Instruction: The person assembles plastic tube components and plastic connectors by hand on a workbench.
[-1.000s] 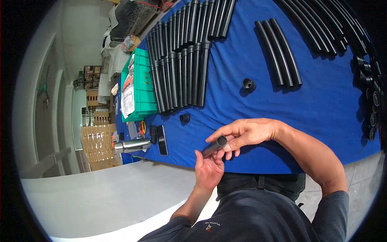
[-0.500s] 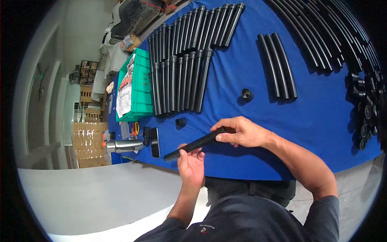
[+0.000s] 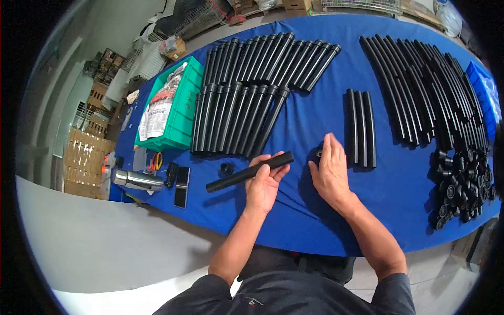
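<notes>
The person's left hand (image 3: 261,190) has its grip closed around a short black tube (image 3: 235,178), the thumb lying across the top and the fingers curled beneath. The tube is held slantwise above the near part of the blue-covered desk (image 3: 294,228), one end toward the phone (image 3: 181,187), the other toward the right hand. The right hand (image 3: 332,170) has a wide grip that appears to hold nothing: its fingers are stretched forward, the thumb is spread to the side, and a small black fitting (image 3: 318,153) shows between them. The hand covers much of that piece, so whether the fingers touch it cannot be told.

A second fitting, the loose collar (image 3: 227,169), stands on the desk just beyond the tube. Farther off lie rows of collared tubes (image 3: 247,105), each with a wider piece at its upper end. Three plain tubes (image 3: 359,128) lie beyond the right hand, and a heap of fittings (image 3: 462,191) sits at the right.

The step in hand looks to be reaching for the fitting while the tube is kept ready. The next move would seem to call for narrowing the right grip around that piece, with the left holding the tube steady and its end unobstructed.
</notes>
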